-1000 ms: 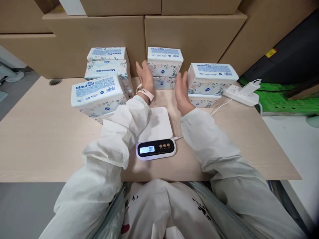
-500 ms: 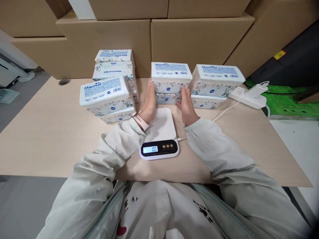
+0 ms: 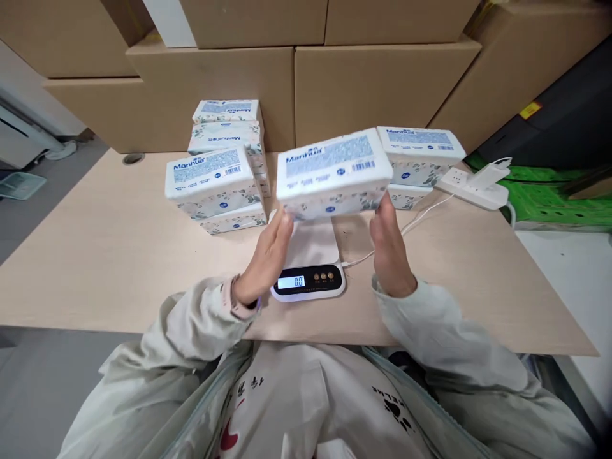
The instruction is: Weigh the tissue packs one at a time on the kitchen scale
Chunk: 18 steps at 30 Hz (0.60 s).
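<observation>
In the middle of the frame, the left hand [image 3: 268, 258] and right hand [image 3: 391, 245] hold a tissue pack [image 3: 333, 172] between them, each fairly flat, palms facing. The pack, slightly tilted, hangs above the far part of a white scale [image 3: 313, 245] on the desk [image 3: 119, 255], seemingly clear of it.

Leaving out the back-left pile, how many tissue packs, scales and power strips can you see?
White-and-blue floral tissue packs: 5 visible (1 held, 2 front-left, 2 right)
White digital kitchen-style scale: 1
White plastic power strip: 1
Total: 7
</observation>
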Each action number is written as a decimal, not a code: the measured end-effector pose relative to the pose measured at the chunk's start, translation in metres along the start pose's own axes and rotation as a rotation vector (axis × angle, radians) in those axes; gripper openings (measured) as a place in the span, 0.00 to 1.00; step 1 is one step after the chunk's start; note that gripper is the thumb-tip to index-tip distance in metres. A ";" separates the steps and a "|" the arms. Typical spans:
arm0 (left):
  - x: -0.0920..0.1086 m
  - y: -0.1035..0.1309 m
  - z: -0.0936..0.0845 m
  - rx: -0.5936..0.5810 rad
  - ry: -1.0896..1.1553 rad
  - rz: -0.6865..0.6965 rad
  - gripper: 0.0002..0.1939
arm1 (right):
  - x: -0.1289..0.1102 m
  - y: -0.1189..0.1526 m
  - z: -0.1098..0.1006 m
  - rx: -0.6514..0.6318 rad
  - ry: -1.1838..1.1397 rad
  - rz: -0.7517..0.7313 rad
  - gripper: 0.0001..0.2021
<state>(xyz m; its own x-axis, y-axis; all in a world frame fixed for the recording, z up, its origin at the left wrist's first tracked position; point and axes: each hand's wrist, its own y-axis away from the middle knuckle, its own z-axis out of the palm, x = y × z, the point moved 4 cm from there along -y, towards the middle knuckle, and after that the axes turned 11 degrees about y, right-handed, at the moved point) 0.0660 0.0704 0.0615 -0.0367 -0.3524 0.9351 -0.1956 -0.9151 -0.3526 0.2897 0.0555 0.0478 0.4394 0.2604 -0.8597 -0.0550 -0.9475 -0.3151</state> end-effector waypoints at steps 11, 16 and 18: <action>-0.011 0.079 -0.029 0.012 -0.309 -0.105 0.26 | 0.029 0.058 0.028 -0.288 0.164 -0.071 0.34; -0.020 0.085 -0.033 0.021 -0.390 -0.146 0.29 | 0.036 0.057 0.030 -0.312 0.249 -0.070 0.34; -0.021 0.085 -0.034 0.035 -0.386 -0.129 0.28 | 0.038 0.059 0.030 -0.300 0.277 -0.088 0.33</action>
<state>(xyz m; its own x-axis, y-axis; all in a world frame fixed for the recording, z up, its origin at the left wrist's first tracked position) 0.0168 0.0063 0.0135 0.3583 -0.2757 0.8920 -0.1408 -0.9604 -0.2403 0.2767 0.0154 -0.0153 0.6576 0.3216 -0.6813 0.2393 -0.9467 -0.2159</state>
